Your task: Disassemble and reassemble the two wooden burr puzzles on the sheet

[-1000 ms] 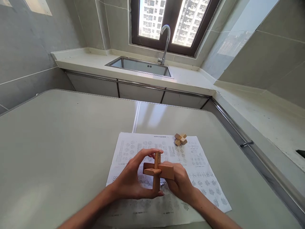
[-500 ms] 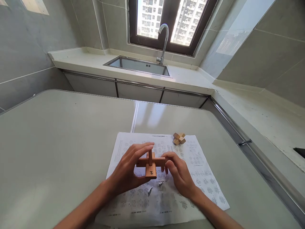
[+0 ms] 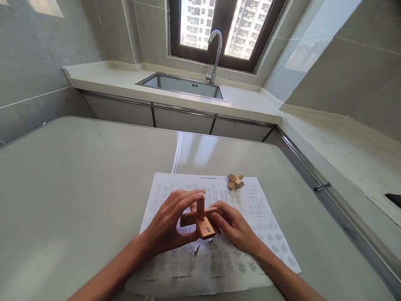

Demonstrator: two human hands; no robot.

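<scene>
Wooden cross-shaped puzzle point(image 3: 206, 229), marked with a 2 on its near end, sits between the fingers and thumb of the left hand point(image 3: 164, 217), fingertips on top of its upright piece, thumb at its lower left. That grip spans the puzzle's height and has firm contact. The right hand point(image 3: 238, 229) pinches the right end of the crosswise bar. Below lies a printed sheet point(image 3: 225, 286); a smaller, paler puzzle point(image 3: 235, 182) rests at its far right, on the table point(image 3: 78, 188).
</scene>
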